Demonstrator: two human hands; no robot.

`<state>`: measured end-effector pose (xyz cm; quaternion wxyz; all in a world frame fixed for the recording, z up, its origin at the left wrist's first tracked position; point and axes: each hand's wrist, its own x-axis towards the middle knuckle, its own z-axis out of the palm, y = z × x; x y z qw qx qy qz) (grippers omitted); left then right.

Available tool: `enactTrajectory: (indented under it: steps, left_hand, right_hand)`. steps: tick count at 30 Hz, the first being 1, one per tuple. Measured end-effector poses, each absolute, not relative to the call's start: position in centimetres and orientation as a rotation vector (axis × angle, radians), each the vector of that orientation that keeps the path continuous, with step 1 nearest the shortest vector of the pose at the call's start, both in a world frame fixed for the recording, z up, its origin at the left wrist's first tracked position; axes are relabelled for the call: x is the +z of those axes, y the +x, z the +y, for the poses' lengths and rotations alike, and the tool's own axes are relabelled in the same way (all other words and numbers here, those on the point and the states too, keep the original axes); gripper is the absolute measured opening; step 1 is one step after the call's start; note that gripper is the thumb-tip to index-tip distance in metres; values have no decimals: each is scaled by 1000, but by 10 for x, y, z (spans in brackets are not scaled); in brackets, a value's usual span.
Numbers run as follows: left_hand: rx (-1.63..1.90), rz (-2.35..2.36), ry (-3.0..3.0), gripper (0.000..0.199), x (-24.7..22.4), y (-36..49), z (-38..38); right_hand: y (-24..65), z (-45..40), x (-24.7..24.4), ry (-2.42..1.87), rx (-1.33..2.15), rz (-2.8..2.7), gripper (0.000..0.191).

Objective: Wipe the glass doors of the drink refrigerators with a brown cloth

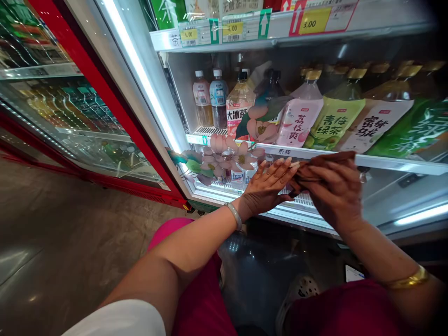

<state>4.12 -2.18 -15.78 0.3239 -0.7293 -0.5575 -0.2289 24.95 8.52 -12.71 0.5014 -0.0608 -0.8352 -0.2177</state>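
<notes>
In the head view my right hand (334, 191) grips a bunched brown cloth (332, 159), part of which sticks out above the fingers. My left hand (271, 184) is stretched out flat, palm down, its fingertips by the left edge of the cloth; whether they touch it I cannot tell. Both hands are in front of a lit drinks fridge. Pink flower decals (241, 158) show to the left of my left hand, seemingly on clear glass. Just behind the hands runs a white shelf edge (385, 161) with labels.
Large tea bottles (301, 116) stand on the shelf, with two small bottles (219, 95) at its left. A red-framed fridge (115, 112) adjoins on the left. A phone (353, 274) lies low near my right knee, above the dark floor (70, 242).
</notes>
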Motion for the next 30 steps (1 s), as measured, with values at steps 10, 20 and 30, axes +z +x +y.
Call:
enactTrajectory:
  steps: [10,20,30]
  left_hand:
    - [-637,-1468,-1898,80,-149,70,0]
    - [-683,-1459,-1886,78,-146,84,11]
    - [-722,-1348,-1909,78,-144,98,18]
  right_hand:
    - [284,98,-106,-269,-577,-1907,34]
    - [285,90,-147,-172,-533,-2167,39]
    - [305,89,-155,-440,-714,-2103,21]
